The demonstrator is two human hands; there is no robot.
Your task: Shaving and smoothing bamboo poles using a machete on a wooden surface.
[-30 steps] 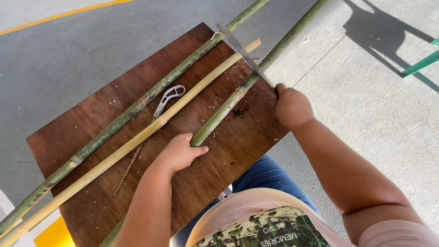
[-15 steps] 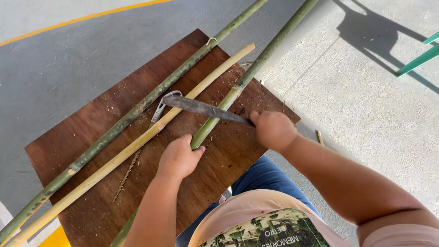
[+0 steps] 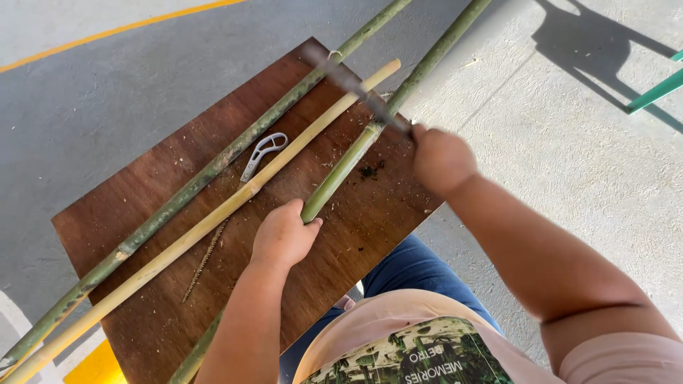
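Note:
My left hand [image 3: 283, 235] grips a green bamboo pole [image 3: 398, 99] where it lies across a brown wooden board [image 3: 171, 185]. My right hand [image 3: 441, 158] is closed on the handle of a long dark blade [image 3: 352, 85], which is blurred and lies across that pole near a joint. A pale yellow bamboo pole [image 3: 213, 217] and a second green bamboo pole [image 3: 213, 167] lie side by side on the board to the left.
A small white-handled tool [image 3: 262, 153] lies on the board between the poles. A thin serrated strip [image 3: 203, 262] rests near the yellow pole. Shavings dot the board. Concrete floor surrounds it, with a yellow line [image 3: 107, 32] and a teal bar [image 3: 654, 91] at right.
My right hand swung the blade down toward the board's middle and back up to the pole's joint near the far edge. My left hand stayed on the pole.

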